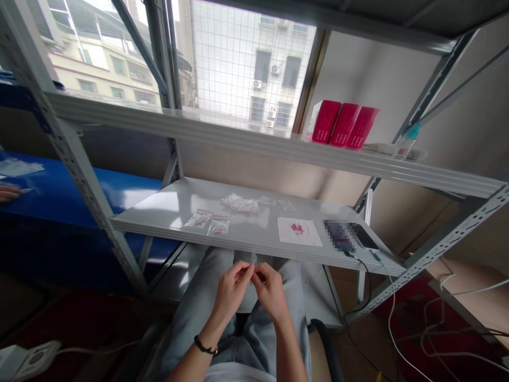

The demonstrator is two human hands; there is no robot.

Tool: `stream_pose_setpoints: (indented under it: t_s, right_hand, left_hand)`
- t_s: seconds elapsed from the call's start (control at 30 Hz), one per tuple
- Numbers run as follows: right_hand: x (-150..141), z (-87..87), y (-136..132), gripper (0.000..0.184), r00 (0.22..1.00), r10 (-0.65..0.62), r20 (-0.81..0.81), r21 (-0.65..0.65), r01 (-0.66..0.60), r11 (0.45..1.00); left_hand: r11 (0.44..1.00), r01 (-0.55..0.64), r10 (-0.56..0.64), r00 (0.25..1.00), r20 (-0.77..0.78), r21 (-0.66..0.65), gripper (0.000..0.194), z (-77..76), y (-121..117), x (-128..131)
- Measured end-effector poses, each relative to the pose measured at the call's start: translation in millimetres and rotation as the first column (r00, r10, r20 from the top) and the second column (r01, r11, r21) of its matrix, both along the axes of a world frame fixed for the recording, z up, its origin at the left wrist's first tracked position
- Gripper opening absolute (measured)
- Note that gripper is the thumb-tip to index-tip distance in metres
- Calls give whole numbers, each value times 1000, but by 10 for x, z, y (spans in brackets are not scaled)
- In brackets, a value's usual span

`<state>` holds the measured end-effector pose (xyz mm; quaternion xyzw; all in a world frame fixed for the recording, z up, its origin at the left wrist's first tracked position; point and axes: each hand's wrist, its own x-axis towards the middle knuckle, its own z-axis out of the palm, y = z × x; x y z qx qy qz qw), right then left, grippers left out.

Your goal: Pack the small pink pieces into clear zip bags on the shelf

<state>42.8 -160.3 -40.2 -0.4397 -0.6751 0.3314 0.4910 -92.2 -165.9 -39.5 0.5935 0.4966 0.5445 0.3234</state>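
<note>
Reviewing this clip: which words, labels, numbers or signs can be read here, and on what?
Red boxes: white print, too small to read.
Small plastic bags: red print, too small to read.
White paper square: red design, no legible words.
Pixelated patch: blurred, unreadable.

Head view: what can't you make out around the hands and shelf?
Head view:
Small clear piece between the left hand and right hand: fingers hide most of it.
Flat item beside the phone: pixelated blur.
Small bags on the shelf: contents too small to tell.
Other person's hand: cut off by the left edge.
</note>
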Motion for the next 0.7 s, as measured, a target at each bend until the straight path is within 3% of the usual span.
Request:
stream_pose_setpoints:
  t_s: [0.13, 0.23, 0.33, 0.43, 0.57, 0.63, 0.7]
  right_hand:
    - [-20, 22, -12, 27, 1000, -7, -30, -56, 5, 998]
    - [-66, -46, -6, 29, 994, -111, -5, -48, 111, 993]
    - [-96, -153, 23, 30, 956, -261, 131, 74, 253, 965]
    - [-81, -245, 74, 26, 911, -342, 232, 158, 311, 937]
    - [-9, -263, 100, 18, 950, -228, 211, 56, 221, 974]
    - [43, -213, 68, 10, 972, -125, 198, 38, 120, 992]
    - [101, -139, 14, 16, 973, 0, 232, 75, -18, 997]
  left_hand:
    - [1000, -1, 1, 1000, -28, 11, 25, -15, 4, -11]
    - [996, -12, 29, 980, -198, 84, 24, -54, 13, 2]
    - [991, -43, 99, 881, -463, 130, 26, -102, 41, -4]
    - [991, -87, 134, 772, -622, 105, 23, -130, 77, -45]
    - [997, -41, 75, 709, -702, 65, 21, -82, 88, -111]
    - [999, -17, 44, 695, -718, 46, 22, -21, 65, -133]
    - [999, -6, 39, 690, -723, 48, 22, 55, 28, -145]
